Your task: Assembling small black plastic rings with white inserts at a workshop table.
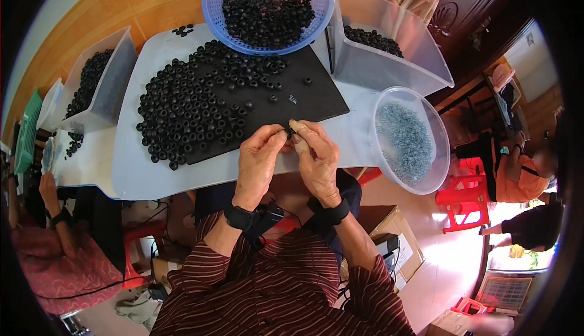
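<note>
My left hand [258, 159] and my right hand [319, 156] meet at the near edge of a black board [319, 102], thumbs and fingertips pinched together. Between them is a small black piece [290, 130], mostly covered by the fingers. It looks like the hollow, round black pieces [194, 111] heaped over the board's left side and the table beyond it. A few single pieces lie apart, one [307, 81] toward the far right of the board. Just past my fingertips rests a little cluster of clear, pale bits [292, 99].
A blue basket [210, 13] of black pieces overlaps the board's far edge. Clear bins stand right [389, 71] and left [115, 102], both holding black pieces. A clear bowl [443, 147] of bluish bits sits at the table's right edge. Another person [67, 257] sits at left.
</note>
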Demonstrator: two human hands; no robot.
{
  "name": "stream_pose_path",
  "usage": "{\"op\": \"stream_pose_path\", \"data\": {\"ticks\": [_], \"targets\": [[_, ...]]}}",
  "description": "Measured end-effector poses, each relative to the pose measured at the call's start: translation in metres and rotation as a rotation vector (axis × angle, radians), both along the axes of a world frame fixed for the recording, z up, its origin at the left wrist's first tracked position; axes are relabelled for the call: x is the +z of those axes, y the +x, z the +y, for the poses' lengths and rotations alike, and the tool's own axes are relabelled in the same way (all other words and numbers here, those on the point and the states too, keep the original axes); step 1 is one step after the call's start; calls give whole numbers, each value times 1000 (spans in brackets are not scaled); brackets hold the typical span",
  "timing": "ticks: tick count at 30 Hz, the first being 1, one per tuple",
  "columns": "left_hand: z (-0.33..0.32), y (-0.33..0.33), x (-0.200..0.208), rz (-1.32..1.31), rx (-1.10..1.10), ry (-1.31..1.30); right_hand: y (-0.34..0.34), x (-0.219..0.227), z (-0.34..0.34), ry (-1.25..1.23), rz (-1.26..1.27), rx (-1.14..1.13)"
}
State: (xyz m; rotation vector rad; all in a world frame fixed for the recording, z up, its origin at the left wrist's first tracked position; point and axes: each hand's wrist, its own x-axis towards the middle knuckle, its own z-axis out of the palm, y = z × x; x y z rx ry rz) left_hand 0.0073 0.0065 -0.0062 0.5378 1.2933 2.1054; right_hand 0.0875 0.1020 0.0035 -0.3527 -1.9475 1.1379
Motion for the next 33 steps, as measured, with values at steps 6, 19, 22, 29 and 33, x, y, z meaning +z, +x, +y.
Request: {"op": "stream_pose_path", "data": {"ticks": [6,19,22,29,33], "targets": [[-1,-2,3,88,-69,-130,1,-7,7,-89,68,59],[-6,-13,8,16,-253,-127,3,-7,24,-359,-46,274],[-6,-12,8,-144,-228,-14,2,-3,26,-250,-31,307],[-4,-6,17,-275,-188,5,3,-2,13,-94,-27,159],[-4,-5,15,-218,-182,-18,0,-6,4,80,-6,-3]]}}
